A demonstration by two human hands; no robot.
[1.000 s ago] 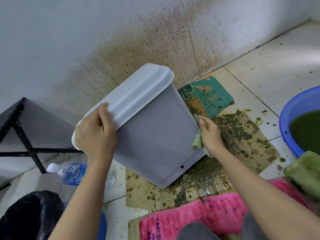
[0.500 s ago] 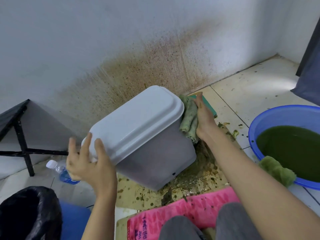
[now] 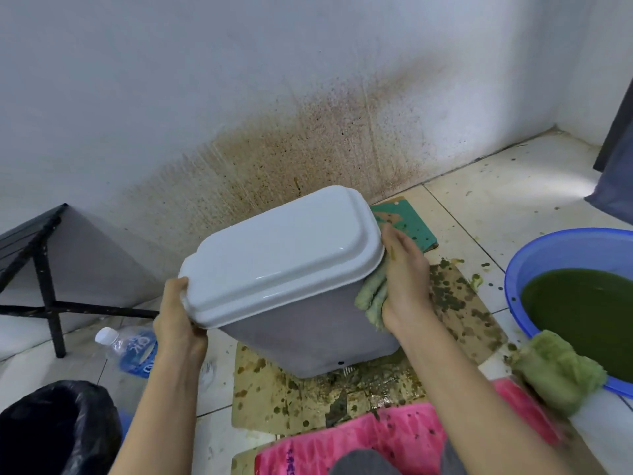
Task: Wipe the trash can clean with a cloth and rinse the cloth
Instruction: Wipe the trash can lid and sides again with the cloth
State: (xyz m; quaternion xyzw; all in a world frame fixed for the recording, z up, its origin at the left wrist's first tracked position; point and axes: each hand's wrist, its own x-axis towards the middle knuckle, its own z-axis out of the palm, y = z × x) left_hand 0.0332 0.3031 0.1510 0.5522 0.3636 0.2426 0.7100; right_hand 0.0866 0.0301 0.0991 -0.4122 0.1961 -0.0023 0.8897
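**Floor (image 3: 496,207) job: cloth (image 3: 371,296) on the trash can (image 3: 308,330), right side**

Soiled cardboard (image 3: 274,399) by the spattered wall (image 3: 239,97) carries the trash can, tipped on its base. Its lid (image 3: 281,248) runs lengthwise from hand to hand. The left hand (image 3: 178,323) curls its fingers (image 3: 176,286) round the lid's left end. The right hand (image 3: 404,282) lays its fingers flat, pressing the cloth to the can's right side just under the lid's rim. That side likely takes the next stroke. The blue basin (image 3: 513,269) lies nearer the right hand.
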